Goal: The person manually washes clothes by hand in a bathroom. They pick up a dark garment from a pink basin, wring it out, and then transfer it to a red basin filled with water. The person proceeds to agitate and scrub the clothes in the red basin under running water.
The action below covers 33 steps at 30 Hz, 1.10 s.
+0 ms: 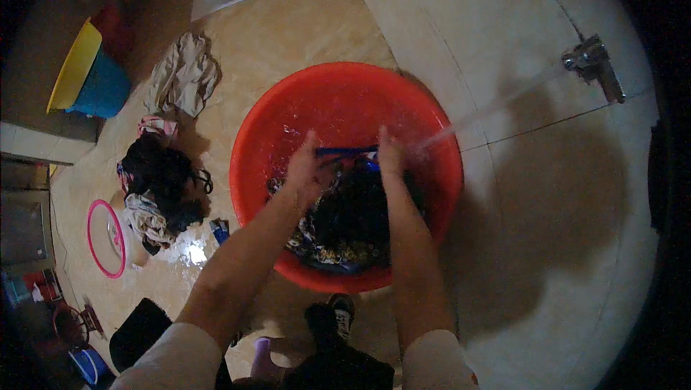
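Observation:
A large red basin (345, 72) stands on the floor in front of me, with dark, wet clothes (353, 210) bunched in its near half. Over them, inside the basin, my left hand (304, 167) and my right hand (390, 154) grip the two ends of a dark blue strip of cloth (347, 151), drawn taut between them. The thumbs of both hands point up. Whether the strip belongs to the dark garment below is hard to make out. A stream of water (489, 106) falls into the basin close to my right hand.
The water comes from a wall tap (586, 59) at the right. Left of the basin lie a dark clothes pile (162, 178) and a beige garment (185, 73). Further left are a pink-rimmed round item (91, 239), a blue bucket (104, 88) and a yellow basin (72, 66). My shoe (342, 314) is just below the basin.

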{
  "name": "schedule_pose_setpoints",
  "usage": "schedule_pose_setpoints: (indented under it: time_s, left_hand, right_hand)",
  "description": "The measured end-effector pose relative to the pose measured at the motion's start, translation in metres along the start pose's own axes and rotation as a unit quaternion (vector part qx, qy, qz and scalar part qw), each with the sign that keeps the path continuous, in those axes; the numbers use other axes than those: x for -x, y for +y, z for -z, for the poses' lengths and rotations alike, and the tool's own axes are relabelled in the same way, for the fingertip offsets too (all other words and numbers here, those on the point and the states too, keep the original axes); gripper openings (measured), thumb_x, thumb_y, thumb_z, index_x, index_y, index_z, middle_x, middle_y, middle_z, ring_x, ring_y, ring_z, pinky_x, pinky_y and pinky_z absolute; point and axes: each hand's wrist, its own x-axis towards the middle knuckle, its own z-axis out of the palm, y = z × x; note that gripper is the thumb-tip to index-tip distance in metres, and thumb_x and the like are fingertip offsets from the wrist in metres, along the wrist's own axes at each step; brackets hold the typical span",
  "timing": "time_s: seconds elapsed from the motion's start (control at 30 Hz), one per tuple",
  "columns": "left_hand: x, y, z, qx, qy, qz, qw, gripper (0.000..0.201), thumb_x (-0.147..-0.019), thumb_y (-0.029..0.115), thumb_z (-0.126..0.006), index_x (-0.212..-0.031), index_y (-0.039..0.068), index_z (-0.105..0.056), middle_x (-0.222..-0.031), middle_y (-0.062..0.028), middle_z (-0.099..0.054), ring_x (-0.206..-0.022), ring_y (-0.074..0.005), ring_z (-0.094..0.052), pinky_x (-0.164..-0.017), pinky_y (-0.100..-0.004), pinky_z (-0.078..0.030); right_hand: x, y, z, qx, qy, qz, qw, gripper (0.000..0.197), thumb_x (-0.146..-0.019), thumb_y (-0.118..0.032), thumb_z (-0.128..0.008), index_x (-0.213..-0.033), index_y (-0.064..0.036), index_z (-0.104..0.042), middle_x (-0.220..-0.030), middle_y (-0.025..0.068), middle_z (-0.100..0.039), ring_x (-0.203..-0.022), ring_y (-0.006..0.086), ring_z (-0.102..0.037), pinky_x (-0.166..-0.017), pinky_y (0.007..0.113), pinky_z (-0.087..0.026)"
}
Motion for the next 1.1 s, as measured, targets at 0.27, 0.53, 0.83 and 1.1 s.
schedule_pose_setpoints:
  time_s: [0.27,0.53,0.83,1.1]
  left_hand:
    - [-0.074,-0.05,0.079,0.079,-0.004,-0.032,0.996,0.027,-0.089,0.025,-0.051,-0.108,0.008,-0.057,-0.1,-0.0119,-0.061,-0.087,-0.0319,-0.059,-0.076,-0.0469,-0.049]
    - [0.005,0.002,0.009,0.018,-0.092,-0.094,0.991,0.036,-0.091,0.034,-0.046,-0.116,0.008,-0.052,-0.107,-0.0106,-0.059,-0.093,-0.0262,-0.056,-0.086,-0.0428,-0.046]
    - [0.067,0.037,-0.023,0.071,-0.008,0.056,0.996,0.039,-0.093,0.045,-0.045,-0.113,0.013,-0.053,-0.089,-0.0045,-0.058,-0.081,-0.0179,-0.054,-0.069,-0.0319,-0.044]
    - [0.005,-0.009,0.097,0.212,0.095,-0.077,0.97,0.034,-0.095,0.037,-0.044,-0.116,0.01,-0.05,-0.107,-0.0094,-0.056,-0.096,-0.0275,-0.054,-0.092,-0.049,-0.042]
  right_hand:
    - [0.017,0.068,-0.066,-0.205,0.002,0.007,0.979,0.026,-0.086,-0.022,-0.058,-0.105,-0.0037,-0.059,-0.1,0.0123,-0.061,-0.095,0.0292,-0.056,-0.08,0.043,-0.045]
    - [0.126,-0.099,-0.028,0.036,-0.149,0.23,0.961,0.032,-0.087,-0.033,-0.059,-0.088,-0.0014,-0.064,-0.086,0.0184,-0.066,-0.076,0.0337,-0.063,-0.069,0.037,-0.05]
    - [0.049,-0.104,-0.022,0.167,-0.069,0.162,0.97,0.056,-0.09,-0.048,-0.048,-0.075,0.0024,-0.066,-0.071,0.0166,-0.064,-0.073,0.0316,-0.062,-0.069,0.04,-0.045]
    - [0.064,-0.032,-0.077,0.209,-0.149,0.27,0.928,0.036,-0.082,-0.015,-0.057,-0.116,-0.0029,-0.054,-0.112,0.0188,-0.055,-0.108,0.0384,-0.05,-0.089,0.047,-0.041]
